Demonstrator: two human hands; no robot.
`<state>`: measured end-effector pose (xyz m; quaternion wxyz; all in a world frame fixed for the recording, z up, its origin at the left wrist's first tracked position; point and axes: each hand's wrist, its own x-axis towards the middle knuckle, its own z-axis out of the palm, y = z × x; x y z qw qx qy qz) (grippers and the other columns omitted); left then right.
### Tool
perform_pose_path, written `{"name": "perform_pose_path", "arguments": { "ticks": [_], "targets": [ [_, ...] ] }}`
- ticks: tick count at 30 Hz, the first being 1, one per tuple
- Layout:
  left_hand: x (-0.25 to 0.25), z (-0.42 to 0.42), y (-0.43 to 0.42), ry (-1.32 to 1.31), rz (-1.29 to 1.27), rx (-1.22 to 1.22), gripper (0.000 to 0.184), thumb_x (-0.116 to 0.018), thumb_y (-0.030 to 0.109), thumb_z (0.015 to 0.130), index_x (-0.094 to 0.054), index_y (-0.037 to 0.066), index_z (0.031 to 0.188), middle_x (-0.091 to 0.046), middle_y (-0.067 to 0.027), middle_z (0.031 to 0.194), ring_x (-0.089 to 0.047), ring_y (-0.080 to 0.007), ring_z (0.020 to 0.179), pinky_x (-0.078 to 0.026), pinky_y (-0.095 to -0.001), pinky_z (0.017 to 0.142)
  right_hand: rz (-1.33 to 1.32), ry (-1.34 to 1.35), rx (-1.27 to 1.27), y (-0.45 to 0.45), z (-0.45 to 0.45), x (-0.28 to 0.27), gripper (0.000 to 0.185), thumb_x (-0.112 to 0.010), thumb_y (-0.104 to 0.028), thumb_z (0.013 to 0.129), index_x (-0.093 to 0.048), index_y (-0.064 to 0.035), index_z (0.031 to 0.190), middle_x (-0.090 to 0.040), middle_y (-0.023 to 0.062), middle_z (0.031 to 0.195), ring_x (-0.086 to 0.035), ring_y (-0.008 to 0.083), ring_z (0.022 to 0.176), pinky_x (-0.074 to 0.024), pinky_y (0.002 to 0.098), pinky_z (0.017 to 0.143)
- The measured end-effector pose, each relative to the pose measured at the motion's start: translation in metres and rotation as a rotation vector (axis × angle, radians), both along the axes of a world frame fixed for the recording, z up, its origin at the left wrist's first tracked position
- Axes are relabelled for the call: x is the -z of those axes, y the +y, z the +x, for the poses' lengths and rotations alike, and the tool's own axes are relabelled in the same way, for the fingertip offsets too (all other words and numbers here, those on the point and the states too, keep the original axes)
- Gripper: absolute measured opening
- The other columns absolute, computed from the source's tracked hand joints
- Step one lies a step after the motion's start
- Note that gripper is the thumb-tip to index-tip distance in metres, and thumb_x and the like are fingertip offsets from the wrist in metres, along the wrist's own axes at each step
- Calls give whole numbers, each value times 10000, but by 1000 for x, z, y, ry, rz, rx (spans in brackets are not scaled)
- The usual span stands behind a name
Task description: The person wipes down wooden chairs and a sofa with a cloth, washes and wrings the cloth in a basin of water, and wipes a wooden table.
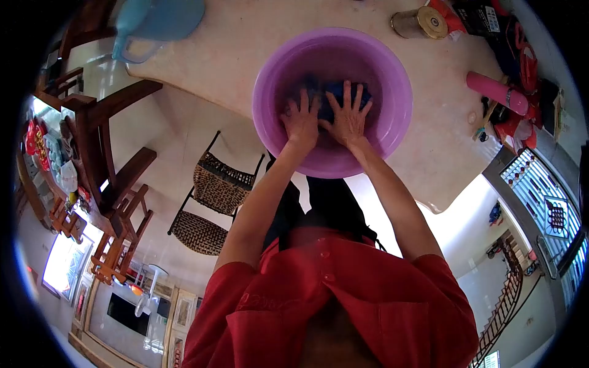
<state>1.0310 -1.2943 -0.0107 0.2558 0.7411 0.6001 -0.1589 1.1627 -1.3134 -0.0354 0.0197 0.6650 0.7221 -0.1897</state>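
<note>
A purple plastic basin (262,104) stands on the table and holds murky liquid. A dark blue bundle that looks like wet cloth (335,89) lies in it, partly under the surface. My left hand (302,126) reaches into the basin with fingers spread, palm down, over the left part of the cloth. Beside it, my right hand (348,120) rests palm down on the cloth, its fingers also apart. Neither hand is closed around the cloth. What lies beneath my palms is hidden.
On the pale table (227,55) are a light blue jug (162,18), a gold tin (419,23) and a pink bottle (497,92). Bags and small items crowd the right edge. A woven chair (222,183) stands at lower left, near wooden furniture (116,135).
</note>
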Motion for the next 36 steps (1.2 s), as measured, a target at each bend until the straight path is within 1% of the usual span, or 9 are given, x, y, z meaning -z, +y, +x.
{"name": "perform_pose_path", "arguments": {
  "ticks": [3, 7, 10, 11, 15, 16, 29, 33, 36],
  "targets": [
    [13, -8, 14, 23, -193, 135, 629, -576, 199, 772, -315, 142, 1341, -186, -210, 1375, -255, -412, 1216, -333, -533, 916, -4, -138, -59, 13, 9, 34, 668, -695, -402, 630, -465, -216, 1229, -192, 187, 1395, -178, 468, 1250, -198, 703, 878],
    [33, 0, 18, -406, 74, -523, 619, -570, 343, 802, -329, 132, 1331, -238, -176, 1365, -250, -412, 1221, -282, -511, 966, 87, -147, 81, 35, -2, 42, 649, -701, -307, 609, -486, -192, 1211, -295, 193, 1349, -259, 463, 1220, -251, 629, 921],
    [19, 5, 42, -895, -276, -1026, 650, -539, 470, 814, -352, 96, 1312, -325, -152, 1331, -310, -344, 1211, -272, -449, 996, -3, 771, 553, 54, -28, 32, 537, -643, -188, 648, -509, -82, 1156, -472, 183, 1185, -452, 396, 1078, -358, 441, 925],
    [7, 4, 53, -1280, -539, -1334, 697, -521, 542, 811, -363, 74, 1302, -371, -137, 1314, -353, -301, 1201, -272, -406, 1012, -49, 886, 501, 51, -29, 18, 547, -634, -142, 648, -494, -76, 1172, -485, 163, 1159, -464, 349, 1071, -358, 393, 931],
    [-14, -19, 62, -1369, -982, -1524, 623, -546, 589, 771, -550, 47, 1077, -600, -93, 985, -591, -221, 848, -497, -334, 746, 18, 1077, 351, 24, -62, -69, 546, -643, -95, 665, -481, -73, 1186, -503, 132, 1097, -473, 293, 1066, -356, 330, 932],
    [-36, -14, 64, -1442, -983, -1502, 461, -530, 506, 828, -570, 80, 999, -606, -70, 808, -569, -200, 606, -499, -296, 597, 9, 1043, 360, 18, -69, -79, 539, -654, -97, 673, -481, -76, 1184, -499, 133, 1090, -471, 294, 1063, -364, 338, 922],
    [24, 1, -5, -1312, -697, -1444, 464, -576, 380, 825, -512, 17, 1106, -589, -109, 969, -600, -225, 801, -507, -348, 692, 320, 565, 469, 34, -41, -22, 209, -560, -275, 800, -569, -67, 810, -560, 124, 733, -584, 317, 708, -470, 376, 623],
    [-29, 3, 19, -998, -765, -1799, 416, -609, 234, 803, -495, -5, 1124, -591, -149, 988, -606, -236, 837, -498, -352, 710, -13, 219, 167, 31, 12, 10, 349, -604, -359, 762, -570, -96, 990, -519, 141, 1055, -500, 362, 981, -434, 468, 755],
    [-1, -15, 2, -826, -293, -1137, 424, -603, 192, 795, -483, 12, 1160, -512, -202, 1107, -551, -314, 961, -458, -393, 815, -3, 70, 102, 22, 20, -8, 553, -643, -452, 707, -525, -138, 1147, -300, 167, 1317, -296, 430, 1182, -338, 578, 848]
  ]
}}
